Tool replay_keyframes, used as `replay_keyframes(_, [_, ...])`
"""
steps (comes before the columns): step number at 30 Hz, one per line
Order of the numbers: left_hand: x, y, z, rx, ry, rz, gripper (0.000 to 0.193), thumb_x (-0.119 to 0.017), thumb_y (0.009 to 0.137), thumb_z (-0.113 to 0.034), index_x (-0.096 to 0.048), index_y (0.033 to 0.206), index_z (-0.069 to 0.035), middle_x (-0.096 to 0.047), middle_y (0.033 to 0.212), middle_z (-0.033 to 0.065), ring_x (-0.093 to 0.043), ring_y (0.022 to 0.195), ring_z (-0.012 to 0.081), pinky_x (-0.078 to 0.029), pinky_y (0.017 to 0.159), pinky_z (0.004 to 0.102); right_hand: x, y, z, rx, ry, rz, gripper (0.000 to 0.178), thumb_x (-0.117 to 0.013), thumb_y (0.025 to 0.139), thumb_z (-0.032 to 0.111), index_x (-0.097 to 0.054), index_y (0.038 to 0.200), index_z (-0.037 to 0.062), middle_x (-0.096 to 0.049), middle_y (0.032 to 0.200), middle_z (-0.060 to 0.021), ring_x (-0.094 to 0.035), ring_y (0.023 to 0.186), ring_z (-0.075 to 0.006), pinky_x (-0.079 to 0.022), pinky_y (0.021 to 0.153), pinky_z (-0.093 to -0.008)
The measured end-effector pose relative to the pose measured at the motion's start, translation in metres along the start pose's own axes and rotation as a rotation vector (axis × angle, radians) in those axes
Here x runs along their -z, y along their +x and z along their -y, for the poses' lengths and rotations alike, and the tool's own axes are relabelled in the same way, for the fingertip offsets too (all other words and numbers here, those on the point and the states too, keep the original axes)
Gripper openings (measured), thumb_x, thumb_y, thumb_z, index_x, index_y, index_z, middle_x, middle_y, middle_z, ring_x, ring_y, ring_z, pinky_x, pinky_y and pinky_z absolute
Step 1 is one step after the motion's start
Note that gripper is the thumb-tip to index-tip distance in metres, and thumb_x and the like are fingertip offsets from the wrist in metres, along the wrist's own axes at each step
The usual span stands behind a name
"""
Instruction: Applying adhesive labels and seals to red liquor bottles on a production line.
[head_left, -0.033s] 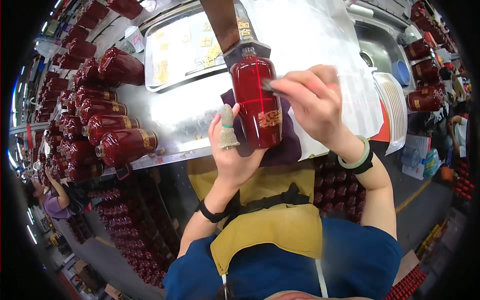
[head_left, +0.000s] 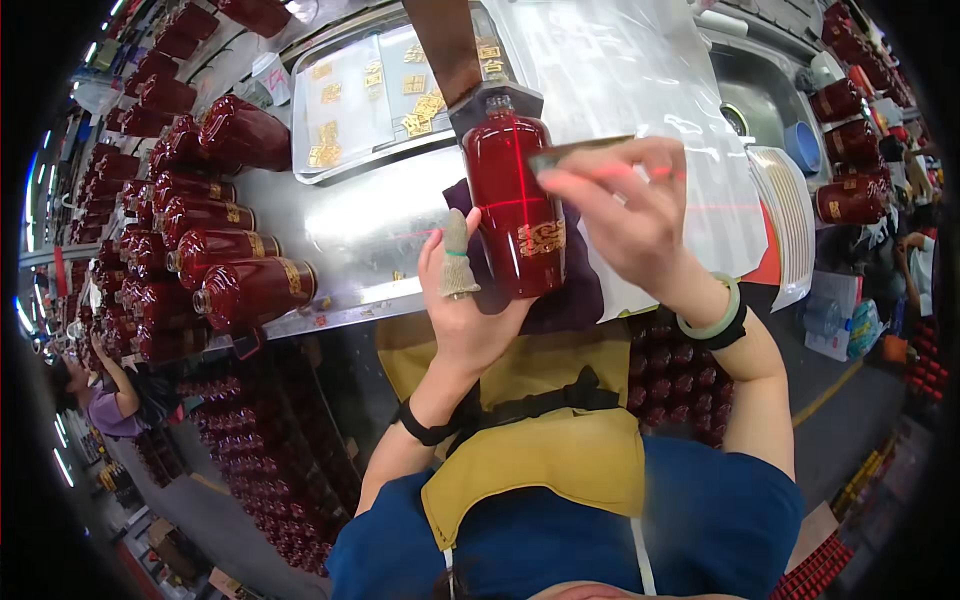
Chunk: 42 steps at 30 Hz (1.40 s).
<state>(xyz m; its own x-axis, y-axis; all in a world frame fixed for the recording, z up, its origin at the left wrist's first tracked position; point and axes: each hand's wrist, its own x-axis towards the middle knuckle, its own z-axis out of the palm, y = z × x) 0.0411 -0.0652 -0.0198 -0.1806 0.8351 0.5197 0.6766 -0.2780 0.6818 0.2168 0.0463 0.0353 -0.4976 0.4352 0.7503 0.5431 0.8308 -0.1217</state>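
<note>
"Right hand shifts slightly, and now more of the thin tool shows!"

"Meaning?"

"Probably mid-stroke over the bottle, though blur hides whether the tip touches glass."

"How's the bottle looking?"

"Glossy, deep red, gold emblem near the base, red light lines crossing it."

"And it's where?"

"Lying over the purple cloth, neck at the dark bracket. Left hand curls round its base; the right pinches the tool. Beyond, gold pieces sit in the tray."
</note>
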Motion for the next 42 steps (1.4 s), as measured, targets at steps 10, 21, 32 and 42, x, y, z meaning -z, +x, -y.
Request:
replay_keyframes(10, [0.000,-0.010,0.014,0.207,-0.110,0.219,0.097,-0.090,0.073,-0.012,-0.039,0.152,0.009,-0.056,0.145,0.0247,-0.054,0.133,0.0384,-0.036,0.117,0.0484,-0.005,-0.008,-0.005,-0.070,0.149,-0.069,0.022,-0.078,0.076,0.014,-0.074,0.097,0.0136,-0.073,0.095,0.0013,-0.060,0.078,-0.0197,-0.045,0.079,-0.0334])
replay_keyframes(21, [0.003,0.005,0.003,0.127,-0.113,0.203,0.097,-0.092,0.071,-0.011,-0.042,0.153,0.006,-0.051,0.150,0.0228,-0.055,0.133,0.0371,-0.044,0.111,0.0431,-0.013,-0.002,-0.022,-0.184,0.148,-0.032,0.026,-0.076,0.075,0.008,-0.075,0.100,0.0164,-0.075,0.098,0.0025,-0.061,0.084,-0.0193,-0.041,0.082,-0.0356])
replay_keyframes(32, [0.009,0.001,0.024,0.005,-0.082,0.258,0.091,-0.084,0.075,-0.008,-0.039,0.152,0.012,-0.051,0.151,0.0281,-0.051,0.141,0.0371,-0.038,0.117,0.0432,-0.034,0.027,-0.053,-0.171,0.185,-0.075,0.018,-0.078,0.083,0.015,-0.074,0.101,0.0127,-0.071,0.093,-0.0003,-0.061,0.079,-0.0223,-0.044,0.078,-0.0366])
replay_keyframes(42, [0.015,-0.001,0.034,0.032,-0.134,0.338,0.089,-0.083,0.078,-0.011,-0.039,0.153,0.009,-0.048,0.153,0.0286,-0.044,0.146,0.0409,-0.033,0.121,0.0459,-0.024,0.012,-0.036,-0.131,0.351,0.089,0.030,-0.085,0.072,0.008,-0.075,0.101,0.0114,-0.075,0.100,-0.0019,-0.062,0.080,-0.0242,-0.049,0.075,-0.0358])
